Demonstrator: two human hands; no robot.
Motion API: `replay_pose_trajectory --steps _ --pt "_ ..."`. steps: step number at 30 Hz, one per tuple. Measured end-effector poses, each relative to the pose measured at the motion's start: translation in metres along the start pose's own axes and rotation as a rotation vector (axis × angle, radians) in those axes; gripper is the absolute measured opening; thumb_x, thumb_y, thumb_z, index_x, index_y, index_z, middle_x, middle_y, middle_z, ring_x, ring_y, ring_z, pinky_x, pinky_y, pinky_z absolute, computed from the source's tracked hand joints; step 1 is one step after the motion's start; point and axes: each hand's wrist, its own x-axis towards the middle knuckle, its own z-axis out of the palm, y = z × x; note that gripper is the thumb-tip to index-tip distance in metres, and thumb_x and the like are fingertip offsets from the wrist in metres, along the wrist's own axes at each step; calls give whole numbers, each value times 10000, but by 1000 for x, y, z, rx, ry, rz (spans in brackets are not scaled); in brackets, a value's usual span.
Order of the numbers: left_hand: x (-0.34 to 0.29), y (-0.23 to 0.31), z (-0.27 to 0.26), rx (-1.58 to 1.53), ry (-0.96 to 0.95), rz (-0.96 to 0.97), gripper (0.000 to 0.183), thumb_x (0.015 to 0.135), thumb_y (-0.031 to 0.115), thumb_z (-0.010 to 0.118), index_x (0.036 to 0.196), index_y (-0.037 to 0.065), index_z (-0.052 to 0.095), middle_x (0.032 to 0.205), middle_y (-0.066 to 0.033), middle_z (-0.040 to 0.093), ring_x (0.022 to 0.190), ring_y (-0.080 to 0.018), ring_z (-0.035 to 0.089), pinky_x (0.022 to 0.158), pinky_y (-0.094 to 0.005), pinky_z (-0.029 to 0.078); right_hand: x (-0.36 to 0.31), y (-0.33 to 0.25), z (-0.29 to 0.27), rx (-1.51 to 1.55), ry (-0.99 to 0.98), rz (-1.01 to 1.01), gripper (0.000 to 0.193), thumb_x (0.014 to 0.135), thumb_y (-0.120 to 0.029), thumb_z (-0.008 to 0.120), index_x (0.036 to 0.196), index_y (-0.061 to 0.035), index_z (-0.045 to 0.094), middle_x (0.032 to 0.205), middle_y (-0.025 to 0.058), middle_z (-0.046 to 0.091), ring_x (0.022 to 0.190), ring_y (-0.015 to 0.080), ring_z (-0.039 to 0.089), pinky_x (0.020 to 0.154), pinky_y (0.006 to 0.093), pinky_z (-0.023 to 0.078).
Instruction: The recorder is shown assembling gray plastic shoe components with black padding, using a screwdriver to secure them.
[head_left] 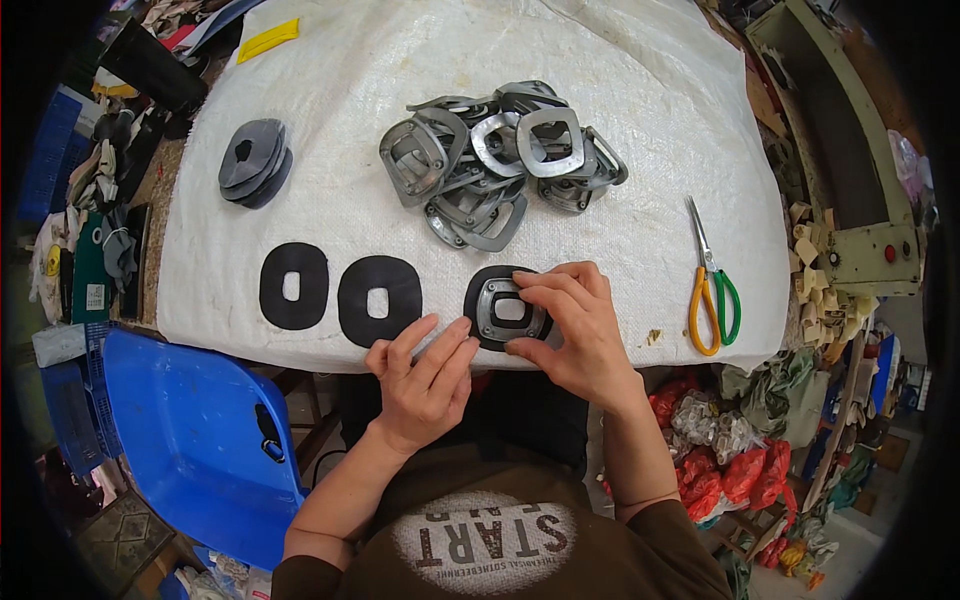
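A grey metal frame point(486, 315) with rounded corners and a square opening lies on a black ring-shaped pad point(474, 296) at the table's near edge. My right hand point(575, 325) grips the frame's right side, with fingers at its far edge and thumb at the near one. Beside its left edge is my left hand point(425, 385), fingers loosely extended and nothing visible in them; whether a fingertip touches the pad is unclear. Two more black pads lie to the left, one near my left fingertips point(352, 300) and another farther out point(273, 290).
A heap of metal frames point(550, 160) sits mid-table. Stacked grey pieces point(254, 165) are at left, scissors point(705, 290) with orange and green handles at right. A yellow strip point(268, 40) lies far left. A blue tub point(160, 440) stands below the table's left edge.
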Motion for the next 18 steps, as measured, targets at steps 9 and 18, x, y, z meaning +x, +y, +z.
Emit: replay_pose_trajectory --steps 9,18 --pt "0 0 1 -9 5 -4 299 652 36 585 944 96 616 1108 -4 592 1059 -227 481 835 -363 269 3 1 -2 -16 -27 11 514 508 -105 788 966 -68 559 1070 34 600 933 255 494 816 351 393" --pt "0 1 -1 9 2 -9 259 680 69 618 935 109 638 1102 18 596 1045 -204 491 800 -345 273 7 -6 -7 -115 -53 27 516 496 -166 796 951 -77 570 983 10 613 891 223 506 794 334 362"
